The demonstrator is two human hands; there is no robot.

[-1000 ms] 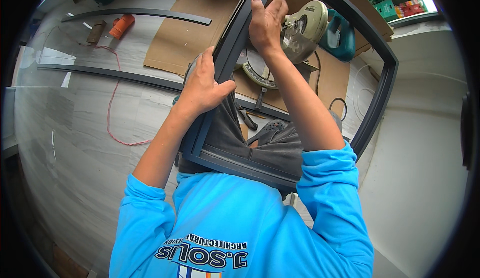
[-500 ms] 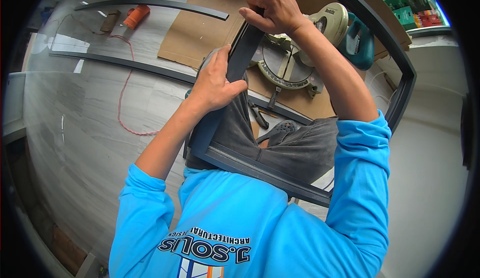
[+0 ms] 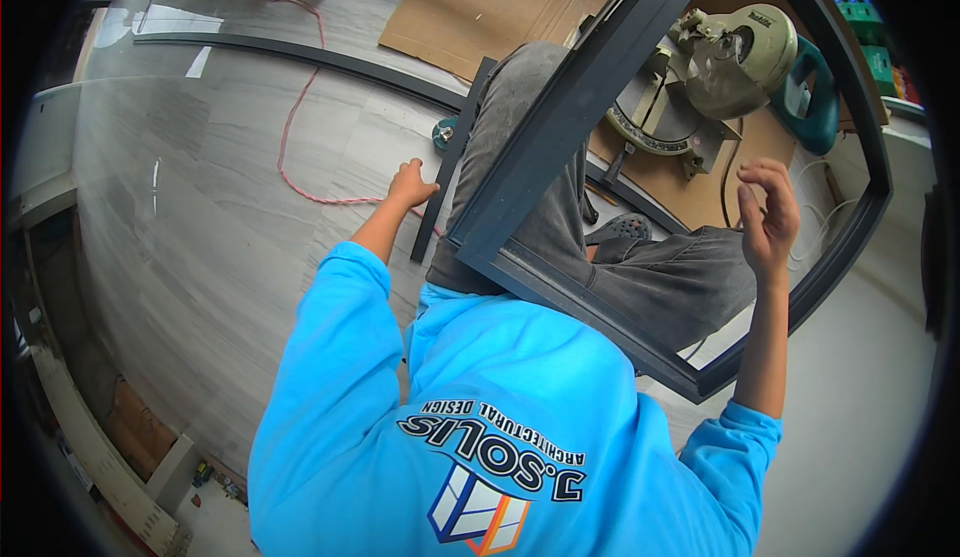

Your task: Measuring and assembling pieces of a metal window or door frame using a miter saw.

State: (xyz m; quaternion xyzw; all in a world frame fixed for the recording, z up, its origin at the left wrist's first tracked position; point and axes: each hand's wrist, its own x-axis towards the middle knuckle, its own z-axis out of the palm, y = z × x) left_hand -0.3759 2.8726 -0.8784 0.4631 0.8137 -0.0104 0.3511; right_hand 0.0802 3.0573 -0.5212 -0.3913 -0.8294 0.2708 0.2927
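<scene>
A dark grey rectangular frame (image 3: 572, 122) leans across my lap, its lower corner against my waist. My left hand (image 3: 408, 189) is off the frame, low over the floor at the left, fingers apart and holding nothing. Close to its fingertips a short dark strip (image 3: 455, 162) stands slanted beside my grey trouser leg. My right hand (image 3: 771, 219) is raised near the frame's right side, its fingers loosely curved and apart from the thumb, with nothing between them. Whether its forearm touches the frame's lower right bar I cannot tell.
Beyond the frame a mitre saw (image 3: 735, 62) with a teal handle sits on cardboard (image 3: 450, 19). A long dark strip (image 3: 300, 54) and a red cord (image 3: 290, 132) lie on the floor at the left. A small teal tool (image 3: 443, 135) is behind the short strip.
Both hands have let go of the frame's left bar. My left hand has moved down and left to the floor side; my right hand has moved right and nearer to me.
</scene>
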